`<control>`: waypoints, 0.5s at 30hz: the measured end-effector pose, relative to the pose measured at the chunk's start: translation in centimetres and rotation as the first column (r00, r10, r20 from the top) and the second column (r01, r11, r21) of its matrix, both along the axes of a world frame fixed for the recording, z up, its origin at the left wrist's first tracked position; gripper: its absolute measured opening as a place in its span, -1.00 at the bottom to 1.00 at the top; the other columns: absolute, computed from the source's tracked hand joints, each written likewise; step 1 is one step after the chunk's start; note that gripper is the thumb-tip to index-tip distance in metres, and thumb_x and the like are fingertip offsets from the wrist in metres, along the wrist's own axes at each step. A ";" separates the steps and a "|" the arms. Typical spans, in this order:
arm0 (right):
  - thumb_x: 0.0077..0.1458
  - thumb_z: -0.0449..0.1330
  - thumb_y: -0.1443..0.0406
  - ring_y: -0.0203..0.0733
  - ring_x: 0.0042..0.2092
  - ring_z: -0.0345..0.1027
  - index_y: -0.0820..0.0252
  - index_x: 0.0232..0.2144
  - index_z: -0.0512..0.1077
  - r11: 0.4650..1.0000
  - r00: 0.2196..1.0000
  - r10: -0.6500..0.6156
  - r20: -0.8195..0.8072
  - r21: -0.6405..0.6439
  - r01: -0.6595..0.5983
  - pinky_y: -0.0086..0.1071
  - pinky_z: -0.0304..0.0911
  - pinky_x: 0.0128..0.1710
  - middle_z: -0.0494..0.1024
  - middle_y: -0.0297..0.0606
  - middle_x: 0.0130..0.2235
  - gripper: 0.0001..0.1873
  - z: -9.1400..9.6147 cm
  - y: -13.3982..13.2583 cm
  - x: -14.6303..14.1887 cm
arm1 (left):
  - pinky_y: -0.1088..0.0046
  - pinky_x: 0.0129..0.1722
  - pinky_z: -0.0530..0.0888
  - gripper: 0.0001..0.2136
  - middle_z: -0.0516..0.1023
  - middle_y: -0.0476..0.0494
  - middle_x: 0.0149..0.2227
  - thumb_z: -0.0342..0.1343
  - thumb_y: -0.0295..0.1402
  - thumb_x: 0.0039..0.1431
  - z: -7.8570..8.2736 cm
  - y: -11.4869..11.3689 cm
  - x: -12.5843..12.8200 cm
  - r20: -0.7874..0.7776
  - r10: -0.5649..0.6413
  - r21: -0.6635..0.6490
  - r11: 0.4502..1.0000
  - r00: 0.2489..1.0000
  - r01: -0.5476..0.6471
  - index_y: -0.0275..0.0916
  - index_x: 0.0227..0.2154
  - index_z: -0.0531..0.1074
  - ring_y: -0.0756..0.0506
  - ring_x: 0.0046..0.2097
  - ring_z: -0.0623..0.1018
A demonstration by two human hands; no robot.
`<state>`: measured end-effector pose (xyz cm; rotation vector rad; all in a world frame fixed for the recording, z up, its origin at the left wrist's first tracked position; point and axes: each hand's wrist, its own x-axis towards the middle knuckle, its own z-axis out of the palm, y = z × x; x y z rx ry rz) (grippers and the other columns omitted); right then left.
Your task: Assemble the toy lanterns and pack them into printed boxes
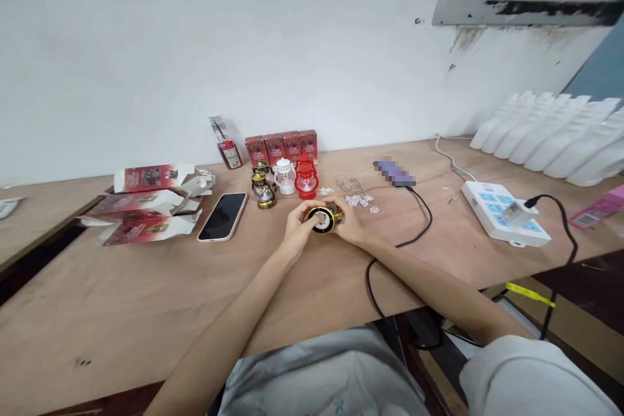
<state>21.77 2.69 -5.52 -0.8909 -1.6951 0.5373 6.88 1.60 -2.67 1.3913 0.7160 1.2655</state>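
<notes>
Between both hands lies a small black and gold lantern [333,213], tipped so that its round base faces me. My left hand [298,224] grips it from the left, its thumb pressed on the pale disc in the base. My right hand [350,226] wraps round the other side; some of its fingers are hidden. Just beyond stand two black and gold lanterns [264,192], a white lantern [285,177] and red lanterns [307,182]. Small white tags [358,200] and a heap of thin metal pieces [350,184] lie behind my right hand.
Several red boxes [283,147] stand against the wall, near a red-labelled bottle [229,151]. Unfolded cartons [151,205] and a phone [223,216] lie left. On the right are a blurred purple device [394,172], its black cable [426,227], a power strip [504,211] and white plastic pieces [546,133].
</notes>
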 end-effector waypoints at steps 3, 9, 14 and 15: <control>-0.26 0.30 0.32 -0.13 -0.15 0.31 0.11 -0.25 0.37 1.000 1.000 0.006 -0.030 -0.022 -0.007 -0.27 0.20 -0.12 0.48 -0.30 -0.22 -0.60 0.2 -0.2 -0.1 | 0.37 -0.09 0.38 -0.77 0.55 -0.07 -0.23 0.24 -0.35 -0.13 -0.1 -0.3 0.2 0.012 0.022 0.021 1.000 1.000 -0.022 -0.23 -0.33 0.48 -0.10 -0.14 0.48; -0.31 0.36 0.22 -0.12 -0.10 0.33 0.08 -0.16 0.26 0.988 0.967 0.112 -0.230 -0.082 -0.134 -0.27 0.24 -0.09 0.42 -0.28 -0.13 -0.40 0.4 -0.5 -0.5 | 0.30 -0.03 0.35 -0.61 0.49 -0.16 -0.06 0.24 -0.23 -0.05 0.5 -0.2 -0.4 -0.051 -0.097 0.110 0.989 0.994 0.102 -0.20 -0.12 0.43 -0.18 -0.03 0.45; -0.27 0.33 0.07 -0.11 -0.12 0.32 0.08 -0.22 0.23 0.994 0.969 0.068 -0.238 -0.064 -0.086 -0.24 0.25 -0.09 0.41 -0.25 -0.18 -0.44 0.3 -0.3 -0.4 | 0.19 0.04 0.28 -0.45 0.45 -0.18 0.00 0.35 -0.23 -0.19 0.8 -0.1 -0.7 -0.349 0.136 0.413 0.910 0.927 0.021 -0.13 -0.05 0.38 -0.23 0.05 0.36; -0.26 0.33 0.06 -0.12 -0.13 0.32 0.09 -0.24 0.23 0.994 0.972 0.066 -0.228 -0.072 -0.084 -0.24 0.26 -0.09 0.41 -0.25 -0.19 -0.45 0.3 -0.2 -0.4 | 0.16 0.06 0.25 -0.44 0.45 -0.18 0.00 0.35 -0.22 -0.18 0.7 -0.1 -0.8 -0.375 0.203 0.466 0.885 0.904 -0.005 -0.12 -0.05 0.37 -0.23 0.06 0.36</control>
